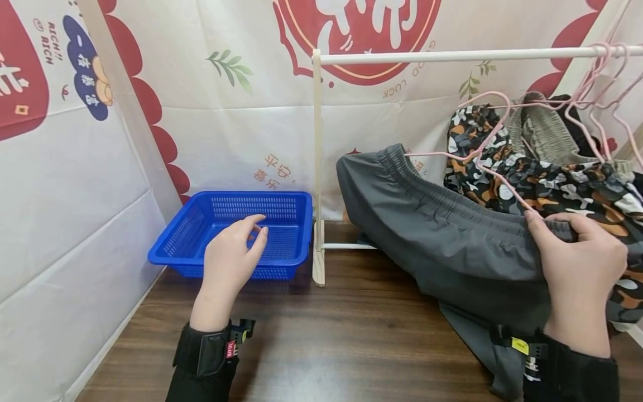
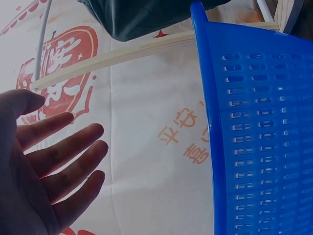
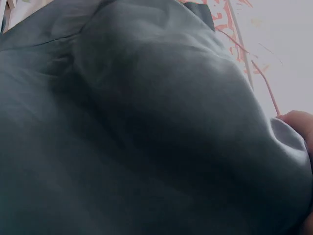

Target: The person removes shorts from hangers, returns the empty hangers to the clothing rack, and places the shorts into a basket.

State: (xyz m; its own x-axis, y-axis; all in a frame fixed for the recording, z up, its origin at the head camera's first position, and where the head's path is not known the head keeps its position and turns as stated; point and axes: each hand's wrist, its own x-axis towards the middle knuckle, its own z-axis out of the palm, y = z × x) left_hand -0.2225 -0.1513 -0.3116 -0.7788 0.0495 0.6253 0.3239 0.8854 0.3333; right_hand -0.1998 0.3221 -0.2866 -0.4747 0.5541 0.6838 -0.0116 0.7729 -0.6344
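My right hand (image 1: 582,262) grips the waistband of dark grey pants (image 1: 442,234) together with the lower end of a pink hanger (image 1: 494,137). The hanger's other end sits inside the far side of the elastic waist, and its hook stands free below the rail. The pants' legs hang down to the table, and their grey cloth (image 3: 146,127) fills most of the right wrist view. My left hand (image 1: 233,251) hovers over the blue basket (image 1: 231,261), holding nothing. In the left wrist view its fingers (image 2: 73,147) are spread and relaxed beside the basket wall.
A clothes rack with a white rail (image 1: 427,56) and wooden upright (image 1: 317,151) stands on the brown table (image 1: 351,335). Several pink hangers hang at its right. Camouflage pants (image 1: 552,184) and beige garments (image 1: 547,134) hang behind the grey pants. A printed cloth (image 1: 226,128) forms the backdrop.
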